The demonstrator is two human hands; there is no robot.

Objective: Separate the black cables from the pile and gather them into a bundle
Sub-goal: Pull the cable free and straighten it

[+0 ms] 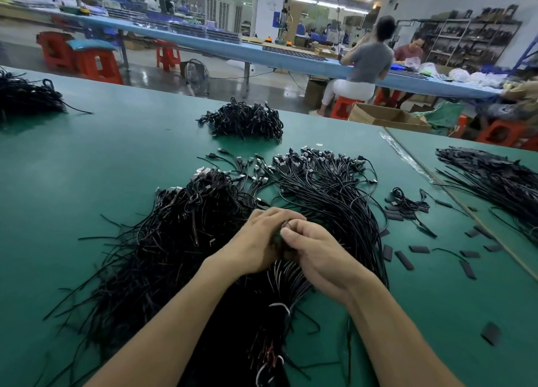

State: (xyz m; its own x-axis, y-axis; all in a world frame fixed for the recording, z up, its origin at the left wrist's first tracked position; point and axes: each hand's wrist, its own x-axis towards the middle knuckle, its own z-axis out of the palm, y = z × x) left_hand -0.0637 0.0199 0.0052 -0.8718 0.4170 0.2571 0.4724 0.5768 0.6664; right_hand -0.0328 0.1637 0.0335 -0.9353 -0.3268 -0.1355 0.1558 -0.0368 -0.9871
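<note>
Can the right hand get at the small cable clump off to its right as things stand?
Probably not yet: the right hand pinches the bundle with the left hand; the path to the small clump looks free.

bright overhead strip lights | soft shadows | fisheye edge bending | background slightly blurred
</note>
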